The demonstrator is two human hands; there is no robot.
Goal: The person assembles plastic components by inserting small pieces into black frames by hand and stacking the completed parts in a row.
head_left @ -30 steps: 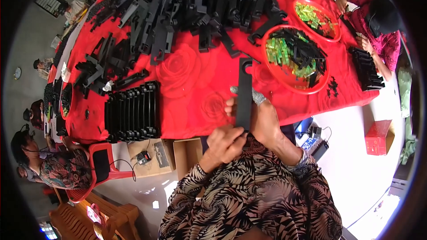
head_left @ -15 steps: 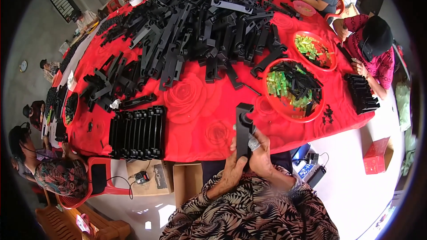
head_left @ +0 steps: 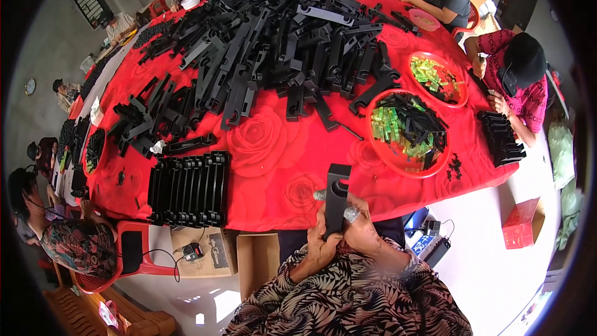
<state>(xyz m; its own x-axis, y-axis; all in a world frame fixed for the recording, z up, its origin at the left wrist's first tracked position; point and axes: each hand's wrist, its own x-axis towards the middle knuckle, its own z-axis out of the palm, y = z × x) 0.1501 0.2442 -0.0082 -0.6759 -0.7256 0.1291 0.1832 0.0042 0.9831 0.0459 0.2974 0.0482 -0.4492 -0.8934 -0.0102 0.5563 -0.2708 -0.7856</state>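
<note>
Upright in front of me, above the table's near edge, stands a long black plastic housing [head_left: 336, 196] with a rounded cut-out near its top. My left hand [head_left: 322, 241] is closed round its lower left side. From the right, my right hand [head_left: 364, 231] grips the same housing, partly hidden behind it. Silvery wrapping shows on a right-hand finger, and a greyish tip pokes out beside the housing on the left. Farther left on the red cloth [head_left: 264, 177] lies a neat row of similar black housings [head_left: 189, 190].
A large heap of black housings [head_left: 267, 43] covers the table's middle. To the right are a red basket [head_left: 380, 160] of yellow-green and black pieces and a second such basket [head_left: 465, 96]. A co-worker [head_left: 522, 81] sits at the right; several others sit around. An open cardboard box [head_left: 258, 261] stands below the edge.
The whole view has shifted slightly, so the table sits a little lower. Both my hands still hold the housing, now slightly lower and more to the left.
</note>
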